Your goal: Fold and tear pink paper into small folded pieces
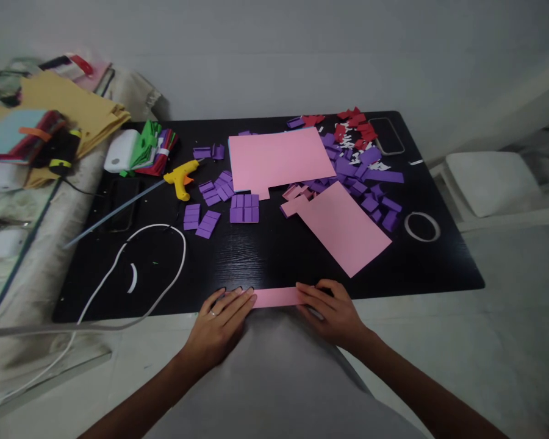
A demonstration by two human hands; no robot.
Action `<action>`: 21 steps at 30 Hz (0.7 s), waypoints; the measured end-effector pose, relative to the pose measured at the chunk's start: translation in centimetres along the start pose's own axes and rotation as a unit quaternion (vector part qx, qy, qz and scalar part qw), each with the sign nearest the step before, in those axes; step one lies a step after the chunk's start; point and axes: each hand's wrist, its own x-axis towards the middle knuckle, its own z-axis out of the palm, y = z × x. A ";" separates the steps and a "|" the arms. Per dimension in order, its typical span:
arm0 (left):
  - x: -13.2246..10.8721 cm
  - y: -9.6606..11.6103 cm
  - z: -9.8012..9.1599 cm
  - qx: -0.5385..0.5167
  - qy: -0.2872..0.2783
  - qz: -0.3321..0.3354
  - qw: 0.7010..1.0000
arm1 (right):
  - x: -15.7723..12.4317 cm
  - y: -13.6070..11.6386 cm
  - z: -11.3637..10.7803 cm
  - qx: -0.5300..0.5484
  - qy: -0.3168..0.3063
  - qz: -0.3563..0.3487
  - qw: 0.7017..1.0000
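Observation:
A narrow pink paper strip (276, 297) lies across the table's front edge, close to my body. My left hand (224, 320) holds its left end, fingers together over the top, a ring on one finger. At the other end my right hand (333, 312) grips the strip with bent fingers. The parts of the strip beneath both hands are hidden. Beyond the hands lie a pink sheet (345, 230), turned at an angle, and a larger pink sheet (279, 160) farther back. Folded purple paper pieces (244, 208) lie around them.
A yellow glue gun (182, 178) with a long stick rests at left, near a looping white cable (114, 268). Red paper pieces (357, 128) and a tape ring (421, 227) are at right. Bundled colored papers (153, 149) stand at the back left. A white stool (491, 180) is beyond the table.

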 end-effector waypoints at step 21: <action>2.1 -2.7 -0.9 0.042 0.040 -0.057 0.997 | 5.2 -1.8 3.4 0.010 -0.075 -0.029 0.997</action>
